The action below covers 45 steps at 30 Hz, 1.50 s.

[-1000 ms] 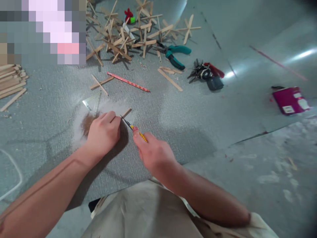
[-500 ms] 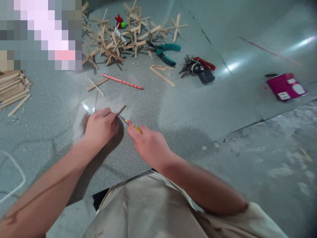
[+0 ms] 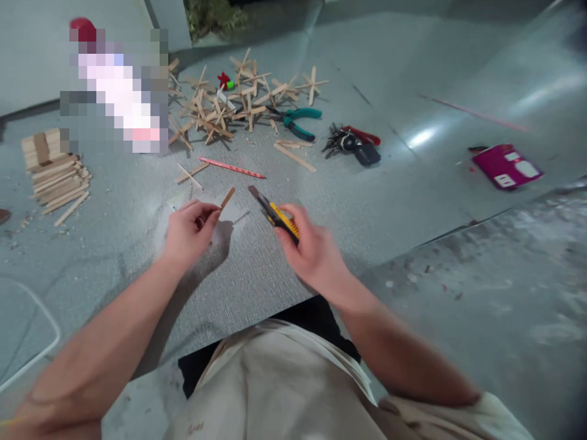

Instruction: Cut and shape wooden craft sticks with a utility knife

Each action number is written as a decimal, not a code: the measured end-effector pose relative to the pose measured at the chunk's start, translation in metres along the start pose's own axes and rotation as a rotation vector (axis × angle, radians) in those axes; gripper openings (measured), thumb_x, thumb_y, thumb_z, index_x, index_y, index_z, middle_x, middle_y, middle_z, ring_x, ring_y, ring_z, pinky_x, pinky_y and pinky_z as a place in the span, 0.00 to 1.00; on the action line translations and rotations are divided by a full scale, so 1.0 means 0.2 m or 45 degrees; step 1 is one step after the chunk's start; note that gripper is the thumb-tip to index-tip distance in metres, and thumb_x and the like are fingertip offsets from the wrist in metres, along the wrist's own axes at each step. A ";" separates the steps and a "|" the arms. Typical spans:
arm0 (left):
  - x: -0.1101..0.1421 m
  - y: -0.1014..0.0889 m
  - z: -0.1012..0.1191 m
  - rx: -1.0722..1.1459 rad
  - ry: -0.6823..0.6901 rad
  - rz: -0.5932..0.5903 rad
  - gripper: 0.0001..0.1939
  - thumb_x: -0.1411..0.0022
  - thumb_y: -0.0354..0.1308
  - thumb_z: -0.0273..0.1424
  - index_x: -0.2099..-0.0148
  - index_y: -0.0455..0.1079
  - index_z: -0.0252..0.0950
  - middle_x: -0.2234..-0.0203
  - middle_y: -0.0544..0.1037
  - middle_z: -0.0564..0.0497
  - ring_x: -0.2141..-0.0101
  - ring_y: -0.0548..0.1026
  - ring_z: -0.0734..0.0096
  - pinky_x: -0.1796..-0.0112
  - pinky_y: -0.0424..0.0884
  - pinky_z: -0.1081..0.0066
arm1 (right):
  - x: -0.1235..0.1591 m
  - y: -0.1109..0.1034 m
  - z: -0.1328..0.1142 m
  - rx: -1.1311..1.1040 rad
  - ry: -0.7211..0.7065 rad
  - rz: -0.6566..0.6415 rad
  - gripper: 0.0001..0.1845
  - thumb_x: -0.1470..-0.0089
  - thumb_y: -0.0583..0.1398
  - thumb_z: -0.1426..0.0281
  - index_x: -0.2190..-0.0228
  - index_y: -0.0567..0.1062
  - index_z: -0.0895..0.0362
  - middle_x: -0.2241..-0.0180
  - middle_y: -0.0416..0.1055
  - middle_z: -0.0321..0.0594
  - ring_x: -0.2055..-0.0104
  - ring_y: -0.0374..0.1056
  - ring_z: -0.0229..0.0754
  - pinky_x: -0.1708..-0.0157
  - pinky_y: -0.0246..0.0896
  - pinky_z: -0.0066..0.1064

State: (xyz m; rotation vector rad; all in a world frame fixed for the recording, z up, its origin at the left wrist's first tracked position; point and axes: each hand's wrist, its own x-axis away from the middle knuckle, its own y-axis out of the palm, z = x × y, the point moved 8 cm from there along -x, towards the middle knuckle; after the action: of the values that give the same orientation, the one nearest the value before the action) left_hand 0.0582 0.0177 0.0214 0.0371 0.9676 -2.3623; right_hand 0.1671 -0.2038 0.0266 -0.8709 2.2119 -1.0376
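Between the fingers of my left hand [image 3: 190, 231] is a wooden craft stick [image 3: 228, 198], its free end pointing up and away from me. My right hand [image 3: 312, 247] is wrapped round a yellow and black utility knife [image 3: 280, 220]. The knife's blade end points up and left, a short way right of the stick and apart from it. Just beyond my left hand, a clear set square [image 3: 173, 206] lies partly hidden. Two crossed sticks [image 3: 191, 175] and a red pencil [image 3: 232, 167] lie farther out on the grey surface.
Many crossed-stick pieces [image 3: 208, 119] are heaped at the back, beside teal-handled pliers [image 3: 300, 124]. A stack of craft sticks [image 3: 62, 177] lies at left. Keys [image 3: 353, 143], loose sticks [image 3: 296, 156] and a purple packet [image 3: 508, 166] lie to the right. A white cable [image 3: 52, 324] curves at lower left.
The utility knife has come off the stick and moved right with my right hand, its blade end now raised. My left hand still grips the stick. The head view has shifted.
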 end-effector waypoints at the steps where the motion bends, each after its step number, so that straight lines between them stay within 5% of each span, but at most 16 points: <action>1: 0.01 0.00 -0.01 0.122 -0.062 -0.001 0.10 0.34 0.60 0.37 0.61 0.79 0.38 0.72 0.76 0.52 0.75 0.69 0.73 0.72 0.64 0.70 | -0.05 0.01 0.03 0.062 0.027 -0.018 0.19 0.31 0.54 0.64 0.42 0.70 0.57 0.51 0.81 0.52 0.58 0.78 0.53 0.60 0.70 0.41; 5: 0.03 0.04 -0.05 0.530 -0.265 -0.029 0.12 0.37 0.65 0.40 0.59 0.78 0.37 0.74 0.74 0.54 0.77 0.66 0.77 0.76 0.60 0.74 | -0.28 0.11 0.07 0.150 -0.014 -0.096 0.12 0.32 0.56 0.65 0.54 0.76 0.58 0.61 0.80 0.51 0.61 0.75 0.53 0.62 0.65 0.40; 11: 0.05 0.08 -0.08 0.865 -0.362 -0.018 0.16 0.41 0.70 0.45 0.61 0.76 0.38 0.77 0.73 0.55 0.78 0.70 0.76 0.76 0.64 0.75 | -0.47 0.22 -0.04 0.198 -0.167 -0.120 0.10 0.35 0.58 0.67 0.61 0.78 0.58 0.60 0.75 0.52 0.57 0.70 0.53 0.57 0.63 0.41; 16: 0.05 0.03 -0.05 0.778 -0.207 0.052 0.13 0.38 0.69 0.43 0.60 0.76 0.39 0.71 0.79 0.52 0.72 0.79 0.72 0.70 0.72 0.72 | -0.56 0.12 -0.20 0.099 -0.286 -0.072 0.12 0.34 0.56 0.70 0.61 0.80 0.58 0.57 0.75 0.52 0.53 0.70 0.52 0.52 0.64 0.42; 20: 0.04 0.03 -0.04 0.772 -0.165 0.029 0.13 0.37 0.68 0.42 0.62 0.76 0.38 0.72 0.78 0.53 0.75 0.77 0.75 0.71 0.73 0.73 | -0.62 0.13 -0.32 -0.681 -0.344 -0.308 0.13 0.32 0.56 0.62 0.57 0.79 0.55 0.65 0.76 0.39 0.66 0.70 0.40 0.64 0.66 0.33; 23: 0.03 0.03 -0.06 0.734 -0.201 0.015 0.11 0.35 0.66 0.41 0.59 0.76 0.38 0.72 0.79 0.53 0.75 0.77 0.74 0.71 0.73 0.73 | -0.62 0.22 -0.32 -1.025 -0.268 -0.423 0.12 0.38 0.63 0.59 0.63 0.77 0.55 0.74 0.72 0.32 0.73 0.67 0.36 0.71 0.65 0.29; 26: 0.02 -0.01 -0.06 0.583 -0.125 0.110 0.09 0.32 0.65 0.38 0.55 0.78 0.39 0.67 0.80 0.52 0.71 0.79 0.73 0.69 0.76 0.72 | -0.60 0.28 -0.27 -1.098 -0.202 -0.385 0.12 0.41 0.65 0.58 0.65 0.75 0.54 0.74 0.74 0.33 0.74 0.69 0.35 0.72 0.68 0.29; 31: 0.06 -0.09 0.06 0.115 0.236 0.304 0.07 0.28 0.61 0.32 0.57 0.81 0.40 0.59 0.80 0.47 0.61 0.80 0.68 0.60 0.79 0.66 | -0.55 0.29 -0.23 -1.169 -0.119 -0.330 0.13 0.40 0.66 0.57 0.65 0.75 0.54 0.72 0.77 0.35 0.73 0.74 0.37 0.68 0.74 0.31; 45: 0.11 -0.13 0.10 -0.099 0.420 0.389 0.07 0.29 0.62 0.29 0.56 0.82 0.41 0.59 0.84 0.48 0.62 0.82 0.69 0.61 0.78 0.67 | -0.48 0.29 -0.27 -1.213 -0.149 -0.348 0.16 0.40 0.67 0.56 0.64 0.75 0.56 0.72 0.78 0.37 0.71 0.78 0.39 0.67 0.76 0.32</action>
State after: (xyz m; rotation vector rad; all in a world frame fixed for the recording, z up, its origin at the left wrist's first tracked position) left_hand 0.0312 0.0079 0.0477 0.5219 1.1168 -2.0707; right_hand 0.1726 -0.0800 0.0294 -1.5999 2.5018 0.0583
